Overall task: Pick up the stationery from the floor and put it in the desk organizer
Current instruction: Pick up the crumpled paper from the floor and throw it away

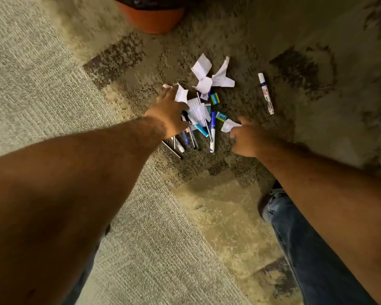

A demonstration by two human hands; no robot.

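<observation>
A heap of stationery lies on the carpet: several dark pens [190, 137], a blue-and-white marker [212, 133], small teal and green erasers [215, 99] and crumpled white paper scraps [209, 78]. A separate white marker [266, 93] lies alone to the right. My left hand [169, 111] reaches over the heap's left side, its fingers on a paper scrap [182, 94]. My right hand [249, 137] is at the heap's right edge, its fingers curled round a small crumpled paper [229, 125]. The desk organizer is out of view.
An orange plant pot [152, 18] stands on the carpet beyond the heap. My jeans-clad leg [299, 238] is at the lower right. The carpet [53, 84] is patterned in light and dark patches.
</observation>
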